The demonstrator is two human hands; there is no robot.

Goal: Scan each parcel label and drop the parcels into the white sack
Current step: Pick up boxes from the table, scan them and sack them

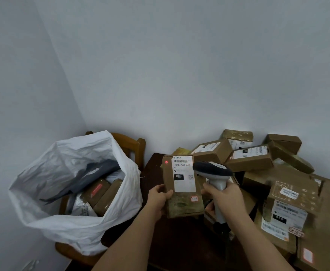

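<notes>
I see my left hand (159,196) gripping the lower left edge of a flat cardboard parcel (181,189), thumb laid on its front, holding it upright above the dark tabletop (154,169). The parcel's white shipping label (184,174) faces me, its barcode at the top. My right hand (225,198) is wrapped round the grip of a handheld barcode scanner (214,173), just right of the parcel, with the scanner's dark head overlapping the label's right edge. A red dot (166,162) glows on the cardboard at the parcel's upper left, just left of the barcode, not on it.

Left of the parcel the white sack (66,227) sits open on a wooden chair (134,145), holding brown parcels and a dark grey mailer (90,177). Right of the parcel and behind it lies a heap of cardboard boxes (277,182).

The small print on the label is too blurred to read. The scanner hides part of the label and the boxes behind it; its lower grip disappears behind my wrist. The heap is cut off by the right edge of the frame.
</notes>
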